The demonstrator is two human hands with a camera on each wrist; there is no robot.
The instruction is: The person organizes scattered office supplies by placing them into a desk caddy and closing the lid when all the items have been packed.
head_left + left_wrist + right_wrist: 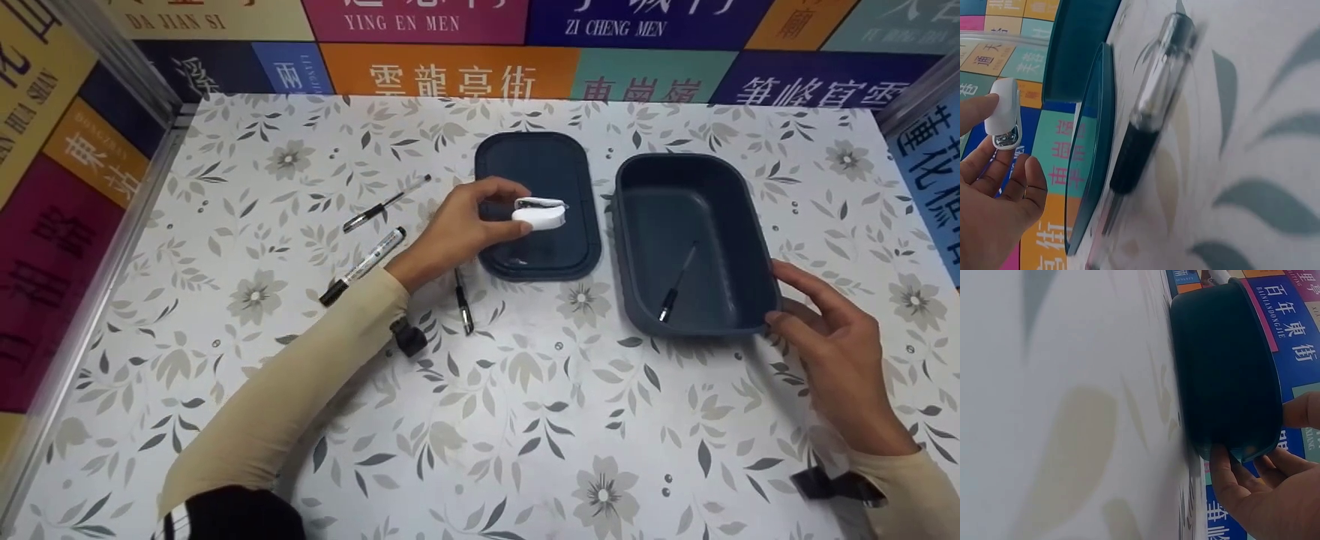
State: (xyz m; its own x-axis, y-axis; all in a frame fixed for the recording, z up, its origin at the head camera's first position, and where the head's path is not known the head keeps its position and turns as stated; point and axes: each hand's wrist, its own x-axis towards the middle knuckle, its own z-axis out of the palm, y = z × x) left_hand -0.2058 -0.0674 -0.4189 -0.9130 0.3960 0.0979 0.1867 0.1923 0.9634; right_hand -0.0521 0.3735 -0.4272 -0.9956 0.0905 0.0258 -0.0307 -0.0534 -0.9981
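My left hand point(469, 221) pinches a small white stapler point(540, 214) between thumb and fingers, over the dark blue lid point(536, 259). In the left wrist view the stapler point(1002, 107) shows its metal end. On the right, my right hand point(832, 337) grips the near right corner of a dark blue plastic box point(694, 322). The right wrist view has the fingers against the outer wall of the box point(1224, 371) and the thumb at its rim. Inside the box lies a black pen point(670, 301) with a clear barrel.
Left of the lid, a clear-and-black pen point(367, 217) lies above a black-and-white marker point(364, 264). Another pen point(463, 306) sits below the lid, partly hidden by the left wrist. A flowered cloth covers the table point(480, 465); colourful lettered panels point(450, 71) stand behind.
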